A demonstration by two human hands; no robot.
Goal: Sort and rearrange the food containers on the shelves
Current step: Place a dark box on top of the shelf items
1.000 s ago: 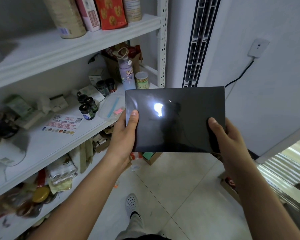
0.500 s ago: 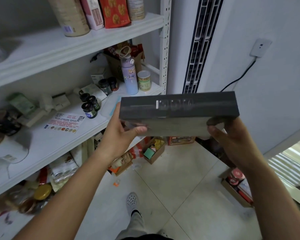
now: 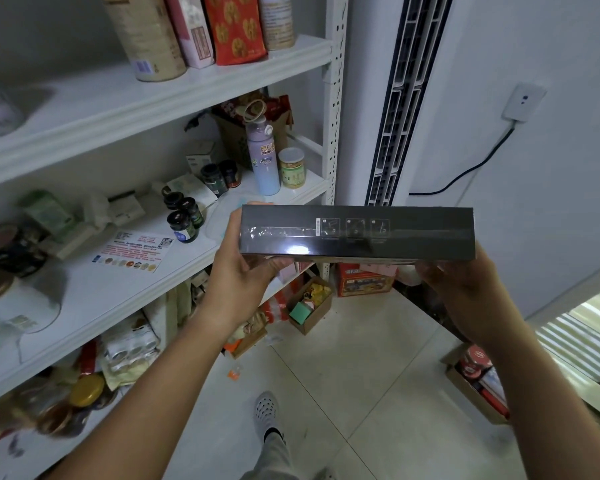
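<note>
The black box (image 3: 357, 233) is in the air in front of the shelving, at about the height of the middle shelf (image 3: 94, 296) and just beside its right end, touching nothing but the hands. It lies level, with one long narrow side turned to the camera. This side carries three small printed symbols and a glossy wrap, so the box is probably held this way so that its marking can be read before a place is chosen.

The left hand (image 3: 239, 268) takes the left end: its grip is closed on the box, with the palm against the end and the thumb under the lower edge. The right hand (image 3: 465, 292) supports the right end from below, and its grip is also closed on the box, though most of its fingers are hidden behind it. Two hands at the two ends keep such a long, flat thing steady.

On the middle shelf, near the box, stand a purple bottle (image 3: 262, 157), a small can (image 3: 291, 168) and a group of dark jars (image 3: 184, 216). A printed card (image 3: 132, 251) lies flat further left, with bare shelf around it where the box could probably fit. The upper shelf (image 3: 153, 98) carries a tall tin (image 3: 146, 36) and a red packet (image 3: 234, 26), standing close together. Open cartons rest on the floor (image 3: 361, 358) below.
</note>
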